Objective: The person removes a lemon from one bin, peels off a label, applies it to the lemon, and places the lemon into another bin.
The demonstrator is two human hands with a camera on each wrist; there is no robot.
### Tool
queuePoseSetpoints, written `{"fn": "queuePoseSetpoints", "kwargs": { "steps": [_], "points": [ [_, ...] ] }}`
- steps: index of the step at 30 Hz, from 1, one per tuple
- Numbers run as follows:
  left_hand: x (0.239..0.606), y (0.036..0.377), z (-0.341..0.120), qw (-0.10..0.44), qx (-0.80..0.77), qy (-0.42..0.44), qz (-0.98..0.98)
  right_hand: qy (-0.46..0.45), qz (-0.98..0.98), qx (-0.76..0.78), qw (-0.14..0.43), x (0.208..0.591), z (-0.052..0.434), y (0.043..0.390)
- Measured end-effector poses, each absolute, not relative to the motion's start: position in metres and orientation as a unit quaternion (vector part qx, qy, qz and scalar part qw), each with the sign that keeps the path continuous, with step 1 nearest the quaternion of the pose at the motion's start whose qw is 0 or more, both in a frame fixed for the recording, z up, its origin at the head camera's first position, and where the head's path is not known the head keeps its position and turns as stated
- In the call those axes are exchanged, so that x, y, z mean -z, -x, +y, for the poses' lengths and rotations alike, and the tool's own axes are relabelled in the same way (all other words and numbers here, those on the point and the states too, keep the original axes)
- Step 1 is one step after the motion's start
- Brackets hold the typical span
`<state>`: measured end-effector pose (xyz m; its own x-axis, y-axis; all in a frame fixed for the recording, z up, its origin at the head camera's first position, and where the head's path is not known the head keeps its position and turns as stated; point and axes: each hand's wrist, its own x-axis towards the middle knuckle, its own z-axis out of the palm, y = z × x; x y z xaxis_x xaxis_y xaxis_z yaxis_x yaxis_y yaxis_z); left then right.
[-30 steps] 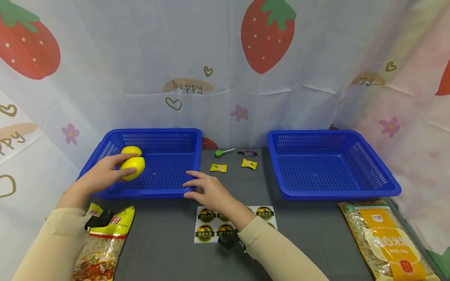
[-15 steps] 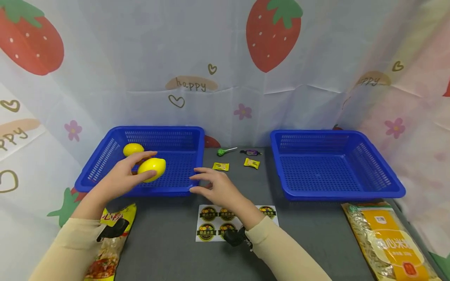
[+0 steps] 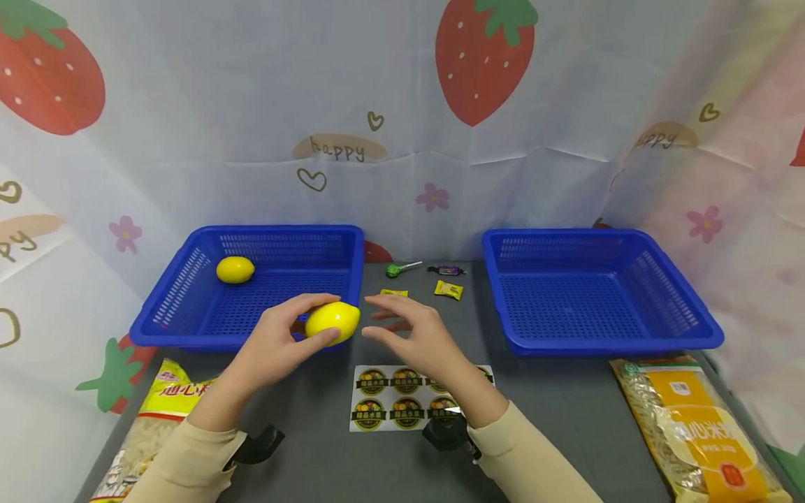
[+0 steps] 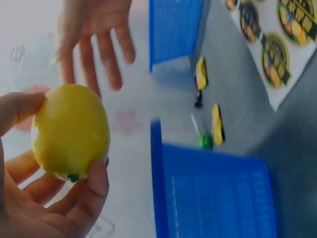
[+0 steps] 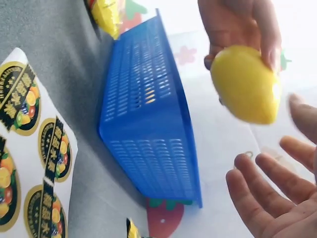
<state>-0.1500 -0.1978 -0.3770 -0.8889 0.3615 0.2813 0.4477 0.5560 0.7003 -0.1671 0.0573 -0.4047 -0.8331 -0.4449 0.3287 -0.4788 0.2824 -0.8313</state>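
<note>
The curtain (image 3: 339, 149) says "happy". The left blue basket (image 3: 189, 334) holds one lemon (image 3: 235, 270); the right basket (image 3: 692, 342) shows none. Mid-picture, the left hand (image 3: 277, 346) grasps another yellow lemon (image 3: 332, 322). The right hand (image 3: 411, 334) is spread loose beside it, holding nothing.

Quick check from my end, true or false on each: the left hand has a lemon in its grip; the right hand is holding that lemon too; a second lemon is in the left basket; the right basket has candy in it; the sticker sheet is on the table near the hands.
1. The left hand holds a lemon in its grip. True.
2. The right hand also holds that lemon. False: its fingers are spread beside the lemon, not touching it.
3. A second lemon lies in the left basket. True.
4. The right basket has candy in it. False: it holds nothing; the candies lie on the table between the baskets.
5. The sticker sheet lies on the table near the hands. True.
</note>
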Motion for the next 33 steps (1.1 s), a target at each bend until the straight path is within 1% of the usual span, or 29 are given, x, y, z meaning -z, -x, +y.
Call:
{"fn": "queuePoseSetpoints", "kwargs": {
  "steps": [2,5,10,16,24,27,33],
  "points": [
    [0.377,0.148,-0.188,0.064,0.409,0.244,-0.877,-0.289,-0.794,-0.535,0.017,0.404,0.060,0.164],
    [0.379,0.148,-0.175,0.063,0.424,0.256,-0.866,-0.288,-0.785,-0.548,0.015,0.403,0.065,0.159],
    [0.386,0.149,-0.158,0.042,0.468,0.258,-0.844,-0.279,-0.777,-0.564,0.018,0.402,0.076,0.152],
    [0.392,0.149,-0.138,0.018,0.498,0.257,-0.828,-0.274,-0.757,-0.592,0.034,0.409,0.090,0.146],
    [0.397,0.149,-0.126,-0.007,0.519,0.267,-0.812,-0.254,-0.756,-0.602,0.036,0.418,0.103,0.145],
    [0.401,0.149,-0.121,-0.008,0.536,0.258,-0.804,-0.234,-0.756,-0.610,0.036,0.420,0.108,0.146],
    [0.413,0.150,-0.104,0.006,0.564,0.202,-0.801,-0.187,-0.757,-0.625,0.044,0.427,0.117,0.149]
  ]
}}
